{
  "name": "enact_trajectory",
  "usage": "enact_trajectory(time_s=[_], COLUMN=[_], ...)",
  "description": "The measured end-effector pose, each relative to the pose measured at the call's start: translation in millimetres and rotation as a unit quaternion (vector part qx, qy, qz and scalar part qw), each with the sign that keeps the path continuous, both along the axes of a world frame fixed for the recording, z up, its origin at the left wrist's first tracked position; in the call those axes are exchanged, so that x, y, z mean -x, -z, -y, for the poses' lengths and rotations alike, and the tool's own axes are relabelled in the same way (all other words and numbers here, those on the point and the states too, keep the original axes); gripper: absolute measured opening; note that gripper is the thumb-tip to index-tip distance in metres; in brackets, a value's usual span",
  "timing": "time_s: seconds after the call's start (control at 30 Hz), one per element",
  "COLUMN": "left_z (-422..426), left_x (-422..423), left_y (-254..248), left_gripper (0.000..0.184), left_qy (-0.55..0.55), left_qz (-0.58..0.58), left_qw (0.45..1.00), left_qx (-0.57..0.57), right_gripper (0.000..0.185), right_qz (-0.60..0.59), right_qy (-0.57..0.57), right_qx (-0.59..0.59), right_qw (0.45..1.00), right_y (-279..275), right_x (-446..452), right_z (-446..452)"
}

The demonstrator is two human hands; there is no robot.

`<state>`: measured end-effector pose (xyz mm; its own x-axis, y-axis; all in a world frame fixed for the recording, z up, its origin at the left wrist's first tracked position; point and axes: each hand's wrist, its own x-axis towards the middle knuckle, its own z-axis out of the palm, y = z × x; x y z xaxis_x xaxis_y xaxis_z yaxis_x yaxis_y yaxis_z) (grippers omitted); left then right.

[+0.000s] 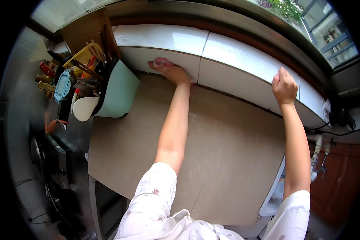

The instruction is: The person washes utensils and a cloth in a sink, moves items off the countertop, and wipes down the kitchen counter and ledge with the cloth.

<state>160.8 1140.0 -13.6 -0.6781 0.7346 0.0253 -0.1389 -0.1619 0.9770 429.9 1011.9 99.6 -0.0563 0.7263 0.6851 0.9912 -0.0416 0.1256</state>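
Against the white tiled upstand at the back of the counter, my left hand (pixel 173 73) presses a crumpled pink cloth (pixel 162 62), which bulges out past the fingers. My left arm reaches straight across the brown countertop (pixel 220 148). Over on the right, my right hand (pixel 285 86) is curled into a fist by the edge of the white tiled ledge (pixel 240 54). Nothing shows sticking out of that fist.
A mint-green utensil holder (pixel 118 92) stands at the counter's left, crowded with chopsticks, knives and a white rice paddle (pixel 84 109). Behind it leans a wooden board (pixel 82 30). A window (pixel 328 32) is at the upper right, with white pipes (pixel 317 150) below.
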Motion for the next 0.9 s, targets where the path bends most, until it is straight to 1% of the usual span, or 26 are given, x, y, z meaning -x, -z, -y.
enact_trajectory(time_s=[0.03,0.07,0.1,0.13,0.17,0.2,0.23,0.27,0.33,0.37,0.43,0.47,0.5,0.53,0.57,0.63,0.67,0.7,0.73,0.8,0.83,0.87,0.9], left_z=[3.1,15.7,37.4,54.6,67.5,79.2,86.6,93.4,104.7,116.4,146.3,165.7,188.8,213.7,234.6,269.3,284.5,292.6,297.1,307.9,311.8,314.6,317.9], left_x=[-3.7,-15.3,-30.9,-40.8,-42.9,-42.9,-42.2,-37.4,-22.6,-16.9,-1.9,7.7,18.0,27.1,34.4,70.8,87.9,103.2,120.6,152.4,159.9,165.0,165.2], left_y=[11.0,16.1,21.0,23.3,34.0,48.2,61.4,61.5,56.4,50.3,33.6,30.9,31.9,32.9,29.9,12.8,2.1,-6.9,-0.2,25.4,22.5,19.4,15.2], left_gripper=[0.050,0.050,0.050,0.051,0.051,0.051,0.051,0.051,0.046,0.046,0.043,0.043,0.046,0.049,0.053,0.060,0.059,0.058,0.058,0.056,0.056,0.053,0.050], left_qy=[-0.004,0.009,0.091,0.168,0.176,0.144,0.093,0.097,0.164,0.169,0.341,0.346,0.336,0.326,0.312,0.381,0.407,0.429,0.433,0.425,0.430,0.464,0.496], left_qz=[-0.099,-0.102,-0.016,0.072,0.072,-0.261,-0.566,-0.568,-0.602,-0.605,-0.621,-0.623,-0.652,-0.679,-0.704,-0.734,-0.723,-0.712,-0.713,-0.624,-0.627,-0.586,-0.543], left_qw=[0.995,0.995,0.996,0.983,0.981,0.954,0.819,0.817,0.780,0.777,0.702,0.698,0.675,0.653,0.632,0.563,0.555,0.546,0.542,0.654,0.648,0.663,0.677], left_qx=[-0.004,0.001,-0.012,-0.028,-0.025,-0.015,-0.006,-0.008,-0.042,-0.046,-0.069,-0.071,-0.077,-0.083,-0.090,-0.002,0.053,0.105,0.100,0.050,0.050,0.038,0.027], right_gripper=[0.009,0.009,0.009,0.010,0.010,0.011,0.011,0.011,0.011,0.012,0.013,0.014,0.014,0.016,0.017,0.010,0.013,0.019,0.024,0.036,0.042,0.042,0.048], right_qz=[0.002,0.005,0.007,0.005,0.005,0.016,0.016,0.020,0.028,0.030,0.016,-0.019,-0.053,-0.056,-0.102,-0.238,-0.248,-0.253,-0.255,-0.299,-0.315,-0.321,-0.292], right_qy=[-0.008,-0.011,-0.013,-0.012,-0.013,-0.007,-0.003,-0.008,-0.006,-0.002,0.026,0.056,0.085,0.118,0.119,-0.015,-0.032,-0.038,-0.008,0.088,0.147,0.154,0.221], right_qx=[-0.003,-0.004,-0.006,-0.005,-0.005,-0.007,-0.008,-0.012,-0.019,-0.023,-0.018,-0.027,-0.033,-0.070,-0.085,-0.077,-0.051,-0.029,0.024,0.100,0.130,0.130,0.166], right_qw=[1.000,1.000,1.000,1.000,1.000,1.000,1.000,1.000,0.999,0.999,0.999,0.998,0.994,0.989,0.984,0.968,0.967,0.966,0.967,0.945,0.928,0.925,0.916], right_y=[-0.5,-0.6,0.4,0.9,0.8,1.8,1.5,2.7,4.9,4.8,6.7,7.5,9.4,14.2,16.2,34.0,41.1,61.1,75.5,117.5,133.3,144.1,150.7], right_x=[-0.5,-1.9,-2.7,-2.9,-3.5,-5.1,-6.4,-6.0,-7.4,-6.8,-6.0,-2.0,4.8,14.2,30.7,65.6,86.9,98.2,108.8,112.8,113.3,112.5,111.7], right_z=[-0.2,-1.5,-0.7,-0.3,-0.1,-0.4,-1.2,0.0,-0.9,-0.8,-2.7,-2.4,-1.1,1.9,15.3,67.2,108.7,148.9,192.3,269.4,298.9,319.5,336.6])
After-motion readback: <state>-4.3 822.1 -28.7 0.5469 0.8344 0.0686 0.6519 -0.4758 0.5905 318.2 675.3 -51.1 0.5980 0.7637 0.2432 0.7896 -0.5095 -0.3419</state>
